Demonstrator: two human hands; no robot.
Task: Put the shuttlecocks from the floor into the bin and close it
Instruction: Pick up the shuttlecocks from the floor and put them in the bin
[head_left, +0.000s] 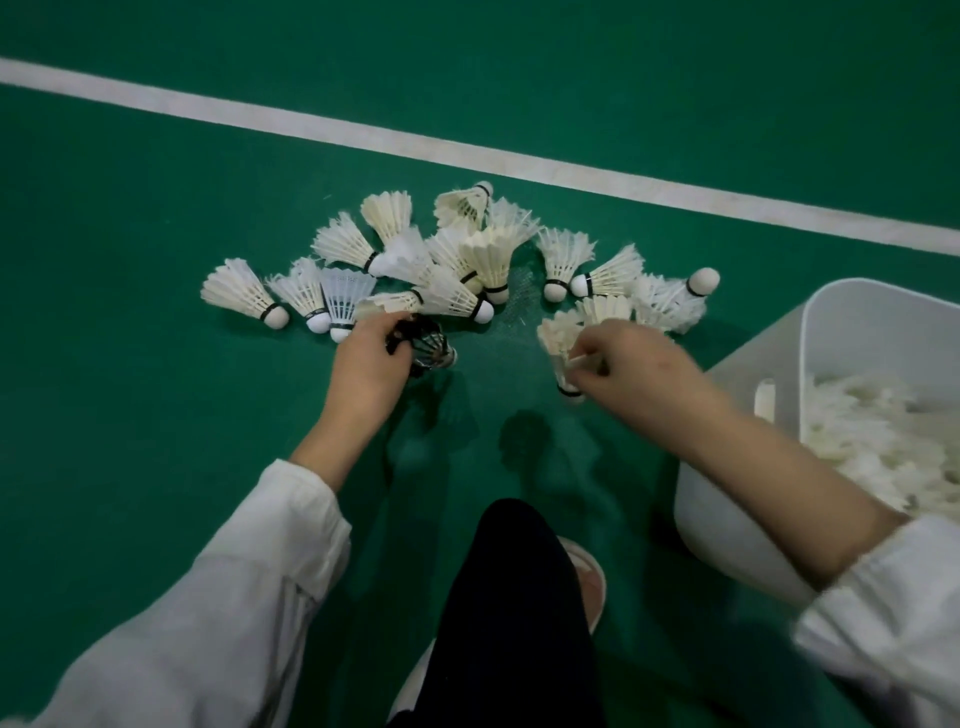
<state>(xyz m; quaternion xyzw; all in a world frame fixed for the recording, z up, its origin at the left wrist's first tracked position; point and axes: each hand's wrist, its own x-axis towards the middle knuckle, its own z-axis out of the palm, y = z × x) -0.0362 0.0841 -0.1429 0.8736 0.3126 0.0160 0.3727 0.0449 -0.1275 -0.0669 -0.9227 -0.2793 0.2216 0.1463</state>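
The left hand (366, 364) curled its fingers round a black shuttlecock (428, 348) on the green floor (156, 208). The right hand (623, 364) pinched a white shuttlecock (558, 338) by its feathers. The scattered shuttlecocks (467, 260) lay just beyond both hands, below the white line (363, 135). The open bin (727, 530) stood at the right, partly filled.

No legible text on shuttlecocks (488, 254), bin (753, 364), floor (156, 389).
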